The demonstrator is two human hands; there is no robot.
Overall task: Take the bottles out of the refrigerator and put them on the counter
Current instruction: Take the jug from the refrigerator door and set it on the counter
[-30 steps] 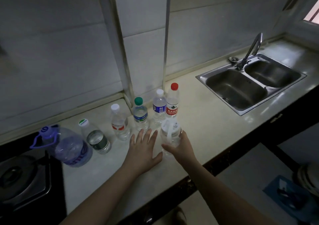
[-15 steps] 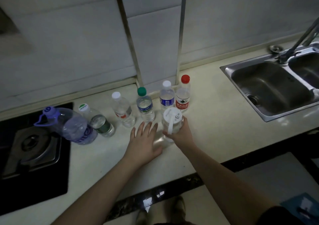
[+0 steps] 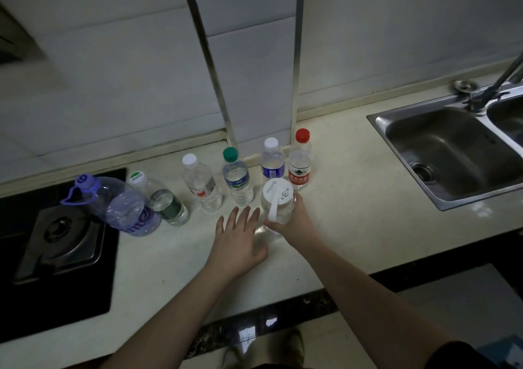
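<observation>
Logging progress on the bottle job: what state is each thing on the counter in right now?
Wide-lidded bottle: upright, gripped by right hand.
Left hand: open, flat beside it.
Red-capped bottle: upright, capped.
Green-capped bottle: upright, capped.
Purple jug: capped, on the counter.
Sink: looks dry.

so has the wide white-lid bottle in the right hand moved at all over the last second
No. The white-lid bottle sits just in front of the red-cap bottle as before, gripped by the right hand. Only the camera shifted.

You've got one view only: head cam, wide-angle, looking forward and steeply down. It sits close over the tabletop (image 3: 353, 227), facing the tiled wall (image 3: 113, 71).
</observation>
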